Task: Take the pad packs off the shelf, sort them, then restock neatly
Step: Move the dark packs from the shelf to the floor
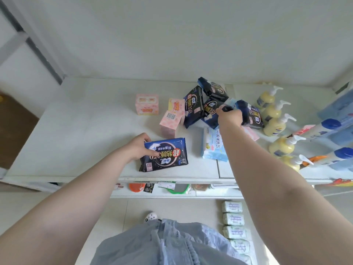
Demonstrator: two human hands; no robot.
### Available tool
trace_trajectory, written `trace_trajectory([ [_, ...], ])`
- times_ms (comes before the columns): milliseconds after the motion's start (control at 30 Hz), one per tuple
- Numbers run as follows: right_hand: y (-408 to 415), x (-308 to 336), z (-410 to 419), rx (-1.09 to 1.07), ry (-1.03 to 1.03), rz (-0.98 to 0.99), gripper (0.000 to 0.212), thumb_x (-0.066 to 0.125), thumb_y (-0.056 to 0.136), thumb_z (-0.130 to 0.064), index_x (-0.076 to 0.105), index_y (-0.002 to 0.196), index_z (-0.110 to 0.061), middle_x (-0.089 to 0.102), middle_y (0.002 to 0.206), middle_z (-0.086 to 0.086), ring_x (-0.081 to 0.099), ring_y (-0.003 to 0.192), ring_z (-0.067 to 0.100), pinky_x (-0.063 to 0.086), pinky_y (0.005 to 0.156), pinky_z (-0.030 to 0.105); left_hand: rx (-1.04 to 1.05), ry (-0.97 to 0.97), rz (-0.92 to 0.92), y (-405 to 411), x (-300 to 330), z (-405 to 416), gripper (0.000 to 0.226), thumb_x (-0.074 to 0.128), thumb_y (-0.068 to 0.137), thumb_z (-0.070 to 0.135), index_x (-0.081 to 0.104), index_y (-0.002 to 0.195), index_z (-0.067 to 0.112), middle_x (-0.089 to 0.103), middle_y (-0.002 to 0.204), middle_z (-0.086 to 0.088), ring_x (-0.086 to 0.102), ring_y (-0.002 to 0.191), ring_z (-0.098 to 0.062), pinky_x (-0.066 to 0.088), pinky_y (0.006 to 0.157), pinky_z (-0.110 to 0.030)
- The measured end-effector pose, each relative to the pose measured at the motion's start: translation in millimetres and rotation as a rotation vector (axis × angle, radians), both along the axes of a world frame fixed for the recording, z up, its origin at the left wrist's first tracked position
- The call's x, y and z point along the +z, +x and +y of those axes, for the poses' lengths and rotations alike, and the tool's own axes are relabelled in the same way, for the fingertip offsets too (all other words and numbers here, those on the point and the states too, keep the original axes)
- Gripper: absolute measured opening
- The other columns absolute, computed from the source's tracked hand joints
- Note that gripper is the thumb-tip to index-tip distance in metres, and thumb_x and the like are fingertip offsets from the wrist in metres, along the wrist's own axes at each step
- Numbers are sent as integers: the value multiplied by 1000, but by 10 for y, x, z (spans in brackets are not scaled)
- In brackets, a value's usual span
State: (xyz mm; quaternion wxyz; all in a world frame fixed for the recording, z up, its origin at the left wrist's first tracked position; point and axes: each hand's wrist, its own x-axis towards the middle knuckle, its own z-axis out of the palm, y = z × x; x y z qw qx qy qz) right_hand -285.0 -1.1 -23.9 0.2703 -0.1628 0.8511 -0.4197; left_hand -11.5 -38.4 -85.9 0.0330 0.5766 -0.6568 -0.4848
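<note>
Dark-blue pack [164, 154] lies flat near-centre on the white shelf [76, 131], left hand [138, 149] pinching its left edge; right hand [230, 116] curls into the far-right heap of dark packs [210, 108]. Sorting step, I'd judge; next, lift one across.

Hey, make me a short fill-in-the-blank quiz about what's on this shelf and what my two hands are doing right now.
1. The left hand holds a dark pack lying ___ on the shelf.
2. The right hand reaches into the pile of ___ packs.
3. The yellow pump bottles stand to the ___ of that pile.

Missing words: flat; dark; right
</note>
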Motion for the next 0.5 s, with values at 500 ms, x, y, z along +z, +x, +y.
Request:
trace_trajectory([
  [500, 393, -40, 1432, -124, -471, 5, 27, 70, 71, -42, 67, 87, -21, 72, 95, 4, 69, 86, 20, 57, 84, 43, 173, 188, 681, 74, 540, 910, 22, 65, 86, 9, 63, 107, 15, 70, 105, -7, 66, 92, -21, 53, 86, -34],
])
